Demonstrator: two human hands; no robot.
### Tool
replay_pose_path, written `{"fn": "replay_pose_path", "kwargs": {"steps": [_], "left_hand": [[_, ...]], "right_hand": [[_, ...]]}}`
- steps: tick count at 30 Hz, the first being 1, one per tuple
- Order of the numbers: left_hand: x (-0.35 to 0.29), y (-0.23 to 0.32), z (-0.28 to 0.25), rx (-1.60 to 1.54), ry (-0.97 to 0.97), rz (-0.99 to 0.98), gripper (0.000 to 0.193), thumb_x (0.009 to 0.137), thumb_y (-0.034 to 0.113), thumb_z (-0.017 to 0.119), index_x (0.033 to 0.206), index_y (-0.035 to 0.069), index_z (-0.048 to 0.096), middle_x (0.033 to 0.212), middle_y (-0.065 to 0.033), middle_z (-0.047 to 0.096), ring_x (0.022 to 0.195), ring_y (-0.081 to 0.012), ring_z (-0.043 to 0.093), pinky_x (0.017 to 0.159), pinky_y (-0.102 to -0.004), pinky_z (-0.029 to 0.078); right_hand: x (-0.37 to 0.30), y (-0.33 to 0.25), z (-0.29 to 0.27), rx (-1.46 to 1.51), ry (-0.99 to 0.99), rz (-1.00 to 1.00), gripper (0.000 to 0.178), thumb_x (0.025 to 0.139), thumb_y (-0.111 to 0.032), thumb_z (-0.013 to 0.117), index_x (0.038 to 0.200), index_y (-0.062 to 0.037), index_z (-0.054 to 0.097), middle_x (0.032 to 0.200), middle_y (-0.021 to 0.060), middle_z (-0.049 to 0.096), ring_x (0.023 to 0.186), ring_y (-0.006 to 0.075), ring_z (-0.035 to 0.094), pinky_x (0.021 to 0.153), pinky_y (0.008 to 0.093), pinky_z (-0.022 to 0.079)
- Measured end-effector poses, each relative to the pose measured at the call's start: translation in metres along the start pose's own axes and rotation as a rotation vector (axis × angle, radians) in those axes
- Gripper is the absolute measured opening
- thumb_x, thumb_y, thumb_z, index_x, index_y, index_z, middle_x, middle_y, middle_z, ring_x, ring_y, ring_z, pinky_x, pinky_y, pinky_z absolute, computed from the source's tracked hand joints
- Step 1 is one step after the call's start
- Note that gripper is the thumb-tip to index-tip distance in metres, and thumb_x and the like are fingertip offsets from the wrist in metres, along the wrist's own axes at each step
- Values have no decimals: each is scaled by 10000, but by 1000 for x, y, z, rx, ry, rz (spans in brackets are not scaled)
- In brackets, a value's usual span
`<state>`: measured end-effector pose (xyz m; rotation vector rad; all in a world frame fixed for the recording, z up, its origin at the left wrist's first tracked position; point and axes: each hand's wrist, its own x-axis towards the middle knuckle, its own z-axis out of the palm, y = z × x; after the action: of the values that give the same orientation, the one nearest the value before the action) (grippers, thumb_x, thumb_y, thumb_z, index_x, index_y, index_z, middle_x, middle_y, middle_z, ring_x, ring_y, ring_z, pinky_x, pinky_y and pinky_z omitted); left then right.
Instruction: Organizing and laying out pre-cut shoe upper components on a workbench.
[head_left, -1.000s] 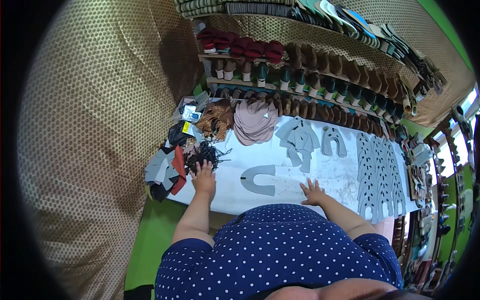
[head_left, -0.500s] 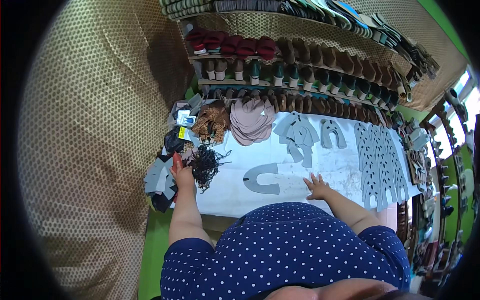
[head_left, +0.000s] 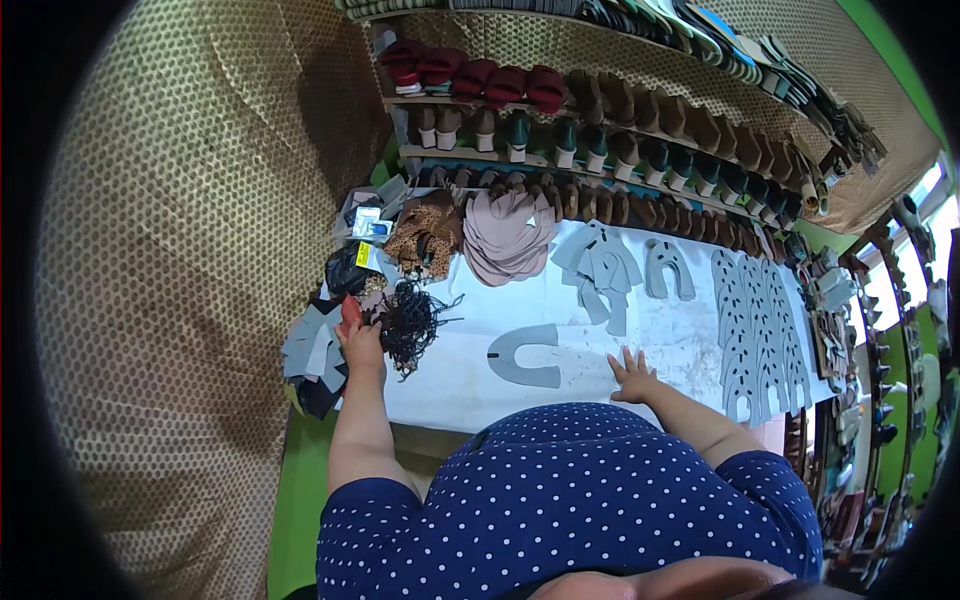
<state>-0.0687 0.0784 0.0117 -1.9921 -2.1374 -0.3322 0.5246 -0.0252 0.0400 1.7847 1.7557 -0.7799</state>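
Note:
At the table's left end, my left hand (head_left: 362,346) has its fingers closed around the lower end of a small red object (head_left: 350,314); its kind is unclear. A tangle of thin black straps (head_left: 410,328) lies just right of that hand, and grey cut scraps (head_left: 314,346) are heaped to its left. Spread flat on the white-covered table (head_left: 450,395), my right hand (head_left: 632,378) is open and holds nothing. Between the hands lies a single grey U-shaped piece (head_left: 525,374) with a small dark mark at its bend.
Behind are a leopard-print pile (head_left: 425,240), a mauve stack of pieces (head_left: 508,240), loose grey pieces (head_left: 600,262) and a small grey stack (head_left: 668,265). Overlapping grey U-shaped pieces (head_left: 755,330) run down the right side. Shelves of shoes (head_left: 565,145) stand at the back; a patterned curtain (head_left: 180,300) hangs left.
The view has shifted slightly. My left hand stays at the red object, and my right hand keeps its place on the table.

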Motion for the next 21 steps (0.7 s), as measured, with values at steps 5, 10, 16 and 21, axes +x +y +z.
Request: {"fn": "replay_pose_path", "kwargs": {"steps": [5,10,16,21], "left_hand": [[1,-7,7,104,-115,-7,284,905,156,501,908,167,785,1054,-24,737,1240,-269,563,1192,-656,126],[-7,-12,9,1,-69,-90,222,874,181,566,883,168,787,1046,-17,742,1224,-269,572,1192,-642,143],[1,32,-37,-133,164,-313,154,828,252,742,953,185,802,1009,-29,753,1098,-261,644,1154,-519,296],[-9,64,-31,-1216,64,-620,168,905,171,743,1011,43,775,976,-67,761,879,-173,694,816,-280,530]], "right_hand": [[6,-4,-2,13,-4,8,1123,799,-485,736,1616,-384,-29,1686,135,-158,1520,494,-114,1145,734,162],[9,-13,-14,7,-33,14,1184,762,-483,772,1612,-392,-48,1679,151,-179,1498,541,-128,1139,740,170],[8,-14,-19,9,-52,32,1204,764,-476,785,1607,-400,-71,1675,166,-180,1498,555,-92,1142,740,157],[30,-29,-35,-86,-6,1,987,823,-542,717,1617,-326,173,1697,141,72,1537,453,95,1142,757,102]]}}
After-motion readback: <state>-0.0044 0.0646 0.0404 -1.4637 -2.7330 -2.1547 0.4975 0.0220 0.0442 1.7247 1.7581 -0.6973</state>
